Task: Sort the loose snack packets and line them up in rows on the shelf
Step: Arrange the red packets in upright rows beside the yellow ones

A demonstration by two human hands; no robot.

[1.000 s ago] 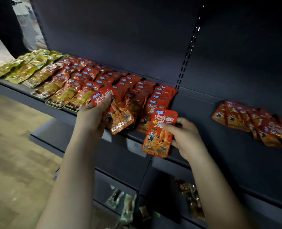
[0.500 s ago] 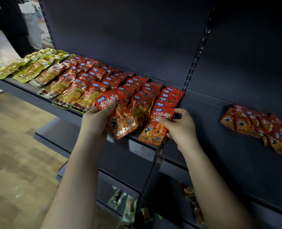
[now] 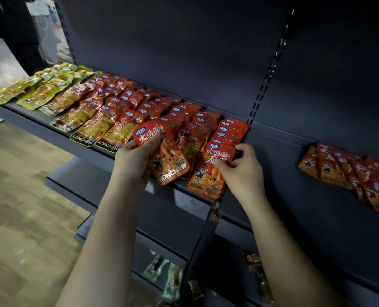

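Head view: nearest the camera, two bare forearms reach up to the dark shelf (image 3: 279,138). The right hand (image 3: 243,171) pinches a red noodle-snack packet (image 3: 210,171), thumb across its face and fingers curled at its upper right corner. A second ago this packet hung clear of the shelf in front of its edge; now it lies at the front of the rightmost red row (image 3: 228,131), its top tucked against the packet behind and its bottom overhanging the shelf lip. The judgement is that this packet is as good as placed and needs only a push back to sit square.

The left hand (image 3: 135,158) grips a small stack of red packets (image 3: 162,156), thumb across the top one, held just in front of the neighbouring row; it has stayed in much the same place.

Further back, the red rows run away to the left and give way to orange-and-yellow KONCHEW packets (image 3: 88,122) and then green-yellow packets (image 3: 29,91) at the far end. To the right, well apart on the next bay, a loose overlapping heap of red packets (image 3: 348,171) is not yet lined up, so the sorting looks well along but unfinished.
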